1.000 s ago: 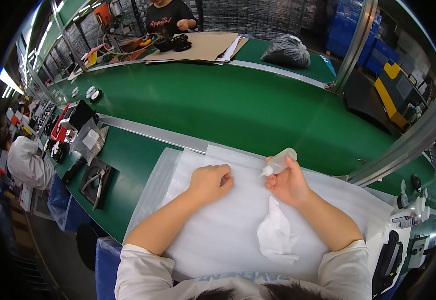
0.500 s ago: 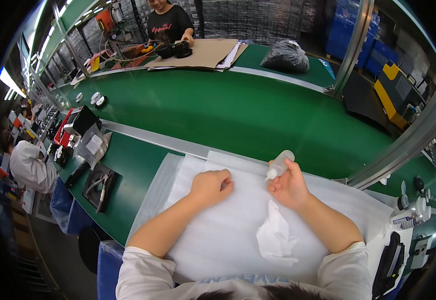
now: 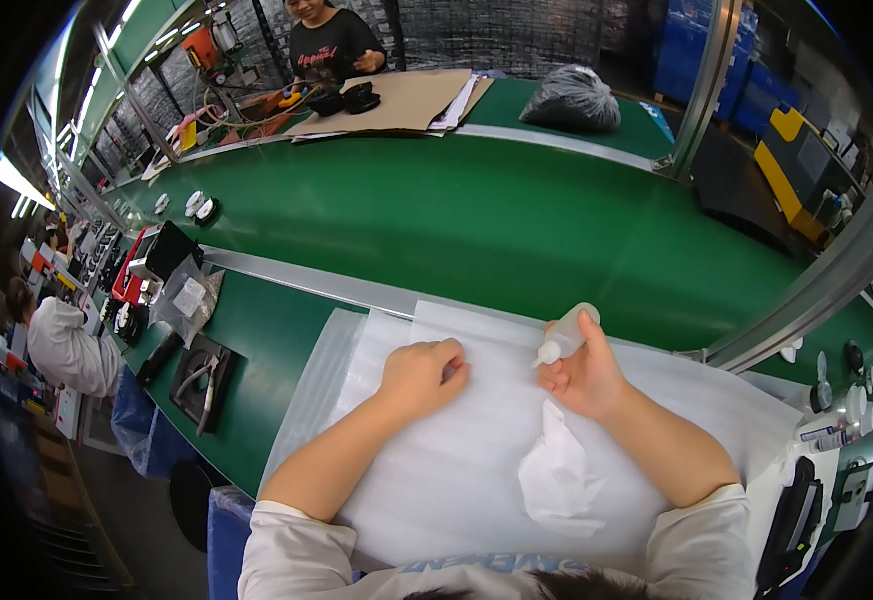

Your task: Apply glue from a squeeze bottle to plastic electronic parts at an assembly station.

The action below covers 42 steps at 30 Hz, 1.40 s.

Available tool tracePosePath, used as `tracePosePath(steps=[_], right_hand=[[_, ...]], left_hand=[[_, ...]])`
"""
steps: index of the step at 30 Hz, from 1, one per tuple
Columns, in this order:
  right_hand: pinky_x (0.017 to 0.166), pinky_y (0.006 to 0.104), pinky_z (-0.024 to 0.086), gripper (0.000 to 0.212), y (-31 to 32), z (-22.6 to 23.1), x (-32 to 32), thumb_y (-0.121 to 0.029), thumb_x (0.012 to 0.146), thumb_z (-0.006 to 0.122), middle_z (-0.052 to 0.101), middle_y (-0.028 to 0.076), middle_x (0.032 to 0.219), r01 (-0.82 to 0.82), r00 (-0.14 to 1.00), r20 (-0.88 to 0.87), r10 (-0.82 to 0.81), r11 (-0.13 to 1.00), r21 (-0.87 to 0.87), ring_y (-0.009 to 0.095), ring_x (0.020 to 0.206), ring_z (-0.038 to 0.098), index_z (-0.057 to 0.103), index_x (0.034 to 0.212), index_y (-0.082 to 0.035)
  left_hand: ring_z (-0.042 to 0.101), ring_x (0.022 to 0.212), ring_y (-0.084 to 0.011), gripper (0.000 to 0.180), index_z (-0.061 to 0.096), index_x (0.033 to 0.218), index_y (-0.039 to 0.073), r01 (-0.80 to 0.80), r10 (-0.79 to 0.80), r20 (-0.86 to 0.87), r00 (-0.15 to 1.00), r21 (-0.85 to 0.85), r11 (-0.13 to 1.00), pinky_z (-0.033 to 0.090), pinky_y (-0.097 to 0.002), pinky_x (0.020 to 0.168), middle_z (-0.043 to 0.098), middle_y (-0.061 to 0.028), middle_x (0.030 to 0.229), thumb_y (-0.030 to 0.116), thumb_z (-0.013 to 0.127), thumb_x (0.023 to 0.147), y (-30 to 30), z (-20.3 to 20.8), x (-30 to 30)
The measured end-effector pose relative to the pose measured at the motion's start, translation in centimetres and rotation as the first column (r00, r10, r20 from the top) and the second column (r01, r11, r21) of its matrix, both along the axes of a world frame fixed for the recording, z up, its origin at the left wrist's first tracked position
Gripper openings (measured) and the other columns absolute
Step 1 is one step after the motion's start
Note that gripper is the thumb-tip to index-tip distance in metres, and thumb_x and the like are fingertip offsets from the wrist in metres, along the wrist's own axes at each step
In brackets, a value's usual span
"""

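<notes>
In my right hand [image 3: 594, 382] is a translucent white squeeze bottle [image 3: 573, 328]. It is tilted, its nozzle pointing down and to the left above the white foam sheet [image 3: 426, 490]. My left hand [image 3: 422, 380] lies on the sheet to the left of the bottle, its fingers curled closed. Whatever it may hold is hidden by the fingers. A crumpled white tissue [image 3: 558, 478] lies on the sheet below my right hand.
A metal rail [image 3: 316, 283] runs behind the sheet, with a green belt [image 3: 396, 210] beyond. Pliers [image 3: 203, 385] rest on a black tray at left, near a plastic bag [image 3: 188, 298]. White bottles [image 3: 841, 418] stand at right. Across the belt is a person [image 3: 336, 45].
My right hand has tilted the bottle slightly, while my left hand stays in place. Across the belt, the person's hand has lifted off the black parts. The whole view has shifted a little.
</notes>
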State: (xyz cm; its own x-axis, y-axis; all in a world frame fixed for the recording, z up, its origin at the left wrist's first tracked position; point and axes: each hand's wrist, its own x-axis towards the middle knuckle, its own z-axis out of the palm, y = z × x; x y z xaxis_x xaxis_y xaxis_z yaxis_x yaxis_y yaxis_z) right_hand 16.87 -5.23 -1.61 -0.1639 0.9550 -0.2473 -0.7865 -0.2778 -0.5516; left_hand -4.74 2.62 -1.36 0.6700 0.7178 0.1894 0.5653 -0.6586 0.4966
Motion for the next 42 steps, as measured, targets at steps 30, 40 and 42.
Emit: tracePosePath(steps=[30,40,42], right_hand=[[0.060,0.0261,0.036,0.033,0.0,-0.4,-0.4,-0.038,0.082,0.053,0.053,0.001,0.072,-0.024,0.991,0.132,0.010,0.995,0.100,0.009,0.059,0.046,0.047,0.106,-0.016],[0.058,0.0240,0.038,0.031,-0.1,-0.6,-0.4,-0.032,0.082,0.055,0.054,0.002,0.079,-0.023,0.999,0.049,0.016,0.989,0.149,0.009,0.062,0.046,0.046,0.106,-0.014],[0.058,0.0243,0.038,0.031,-0.2,-0.6,-0.6,-0.032,0.082,0.055,0.055,0.002,0.078,-0.004,0.998,0.058,-0.002,0.995,0.095,0.009,0.063,0.047,0.047,0.106,-0.014]], left_hand=[[0.056,0.056,-0.0228,0.011,0.053,0.070,0.009,0.017,-0.018,0.033,0.999,0.035,0.999,0.043,-0.0349,0.049,0.058,-0.0040,0.062,0.019,0.057,0.070,0.3,-0.6,0.0],[0.054,0.052,-0.0211,0.011,0.053,0.071,0.010,0.017,-0.022,0.078,0.997,0.070,0.997,0.040,-0.0336,0.047,0.055,-0.0035,0.058,0.019,0.059,0.069,0.4,-0.9,-0.1],[0.054,0.052,-0.0212,0.011,0.053,0.071,0.010,0.019,-0.023,0.069,0.997,0.064,0.998,0.040,-0.0336,0.047,0.055,-0.0036,0.057,0.019,0.059,0.069,0.4,-1.0,-0.2]])
